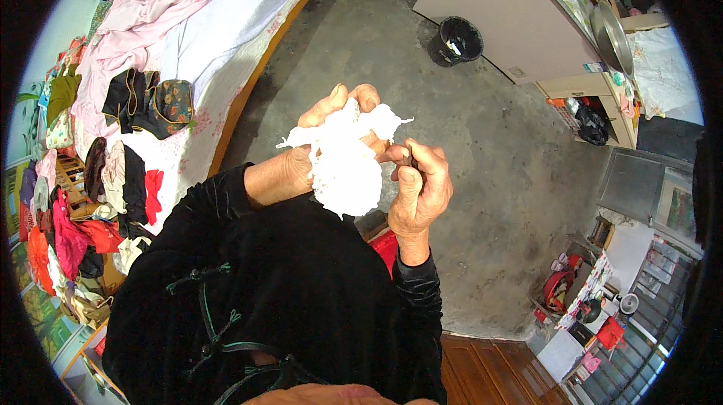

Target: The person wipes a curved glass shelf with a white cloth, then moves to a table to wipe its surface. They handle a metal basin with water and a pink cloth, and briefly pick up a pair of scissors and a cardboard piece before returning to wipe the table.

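Note:
A bright white piece of frilly-edged cloth [347, 170], possibly knitted or crocheted, drapes over my left hand [326, 108]. It is overexposed, so its weave is hard to make out. The left fingers grip it from behind and show above and to the right of it, while its lower part hangs in front of my wrist. Just right of the cloth, my right hand [421, 185] is curled with thumb and fingers drawn together, its fingertips close to a left fingertip. Whether a thin thread or small tool sits in that pinch cannot be made out.
A bed [243, 60] with crumpled bedding and a dark floral garment [161, 103] lies at left. Many clothes [73, 230] are heaped nearby. A black bucket [456, 41] stands on the concrete floor by a pale cabinet [491, 10]. Something red [385, 250] shows beneath my right forearm.

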A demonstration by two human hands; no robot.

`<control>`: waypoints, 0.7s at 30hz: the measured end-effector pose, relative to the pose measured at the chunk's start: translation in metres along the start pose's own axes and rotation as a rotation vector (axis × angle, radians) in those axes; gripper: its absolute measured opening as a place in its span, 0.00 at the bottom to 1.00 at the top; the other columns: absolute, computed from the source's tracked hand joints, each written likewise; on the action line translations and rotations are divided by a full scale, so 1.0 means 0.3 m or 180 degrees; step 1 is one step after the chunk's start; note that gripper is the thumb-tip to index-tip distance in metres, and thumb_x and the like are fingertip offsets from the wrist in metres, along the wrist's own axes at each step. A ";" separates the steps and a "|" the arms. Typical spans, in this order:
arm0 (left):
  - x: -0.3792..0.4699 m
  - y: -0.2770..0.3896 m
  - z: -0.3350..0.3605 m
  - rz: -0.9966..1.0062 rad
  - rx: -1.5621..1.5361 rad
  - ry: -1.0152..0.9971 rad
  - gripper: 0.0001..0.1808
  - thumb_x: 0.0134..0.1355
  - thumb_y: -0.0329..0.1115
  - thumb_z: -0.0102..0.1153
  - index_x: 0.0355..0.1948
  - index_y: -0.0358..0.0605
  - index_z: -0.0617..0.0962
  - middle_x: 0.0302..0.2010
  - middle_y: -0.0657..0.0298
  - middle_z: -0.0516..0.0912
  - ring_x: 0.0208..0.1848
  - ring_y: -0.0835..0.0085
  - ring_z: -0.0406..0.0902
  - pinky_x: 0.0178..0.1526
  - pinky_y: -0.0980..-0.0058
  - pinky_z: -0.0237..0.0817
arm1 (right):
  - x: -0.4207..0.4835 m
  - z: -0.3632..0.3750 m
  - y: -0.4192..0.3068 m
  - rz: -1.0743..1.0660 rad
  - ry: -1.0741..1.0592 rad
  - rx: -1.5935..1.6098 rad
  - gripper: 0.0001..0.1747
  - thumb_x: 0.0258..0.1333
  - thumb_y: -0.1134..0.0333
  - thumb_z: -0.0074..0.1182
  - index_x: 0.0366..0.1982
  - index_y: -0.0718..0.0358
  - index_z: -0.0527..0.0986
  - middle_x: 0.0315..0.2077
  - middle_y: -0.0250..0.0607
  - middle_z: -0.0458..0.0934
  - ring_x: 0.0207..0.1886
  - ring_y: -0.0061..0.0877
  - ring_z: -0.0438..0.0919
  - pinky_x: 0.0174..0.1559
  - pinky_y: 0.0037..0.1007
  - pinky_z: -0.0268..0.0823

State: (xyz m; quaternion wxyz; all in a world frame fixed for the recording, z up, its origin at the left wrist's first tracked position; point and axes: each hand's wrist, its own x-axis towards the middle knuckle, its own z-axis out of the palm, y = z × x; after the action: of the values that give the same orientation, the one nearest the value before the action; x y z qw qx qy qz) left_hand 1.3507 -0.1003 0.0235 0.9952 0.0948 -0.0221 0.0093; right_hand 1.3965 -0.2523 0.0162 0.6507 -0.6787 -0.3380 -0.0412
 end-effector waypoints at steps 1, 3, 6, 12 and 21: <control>-0.002 0.001 -0.002 0.0008 -0.0038 -0.0011 0.23 0.68 0.58 0.48 0.40 0.47 0.70 0.28 0.61 0.79 0.23 0.71 0.72 0.47 0.59 0.68 | -0.004 0.002 0.000 0.0009 -0.0016 0.0019 0.15 0.64 0.64 0.56 0.45 0.67 0.75 0.29 0.41 0.81 0.27 0.24 0.75 0.29 0.24 0.68; -0.005 0.002 -0.004 0.0023 -0.0112 -0.0036 0.23 0.68 0.58 0.48 0.41 0.47 0.71 0.31 0.59 0.81 0.23 0.70 0.72 0.47 0.58 0.68 | -0.007 0.006 0.000 0.0046 -0.0044 0.0147 0.15 0.64 0.64 0.56 0.45 0.67 0.75 0.29 0.41 0.81 0.28 0.24 0.75 0.30 0.24 0.68; -0.006 0.013 -0.058 -0.0092 -0.0217 -0.0631 0.24 0.67 0.58 0.49 0.44 0.45 0.71 0.40 0.53 0.84 0.23 0.69 0.73 0.48 0.56 0.68 | -0.013 0.009 0.000 0.0092 -0.0063 0.0177 0.14 0.64 0.64 0.55 0.45 0.67 0.75 0.29 0.41 0.81 0.29 0.24 0.76 0.31 0.24 0.68; -0.021 0.011 -0.062 0.0043 -0.0100 -0.0472 0.25 0.67 0.57 0.50 0.46 0.44 0.72 0.49 0.50 0.83 0.23 0.68 0.74 0.48 0.54 0.69 | -0.013 0.020 -0.007 0.0151 -0.0077 0.0255 0.15 0.65 0.62 0.54 0.45 0.67 0.75 0.29 0.41 0.80 0.29 0.24 0.75 0.31 0.25 0.67; -0.019 0.021 -0.072 0.0012 0.0052 -0.0526 0.25 0.67 0.57 0.49 0.46 0.45 0.72 0.47 0.51 0.81 0.26 0.67 0.75 0.40 0.60 0.70 | -0.014 0.020 -0.007 0.0236 -0.0114 0.0485 0.16 0.66 0.60 0.52 0.45 0.67 0.74 0.30 0.39 0.80 0.29 0.21 0.74 0.31 0.23 0.67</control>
State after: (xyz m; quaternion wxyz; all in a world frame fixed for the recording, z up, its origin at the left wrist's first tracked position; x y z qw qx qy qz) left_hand 1.3456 -0.0900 0.0033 0.9892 0.1033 -0.1043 0.0036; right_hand 1.3899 -0.2485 0.0152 0.6954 -0.6399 -0.3264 0.0208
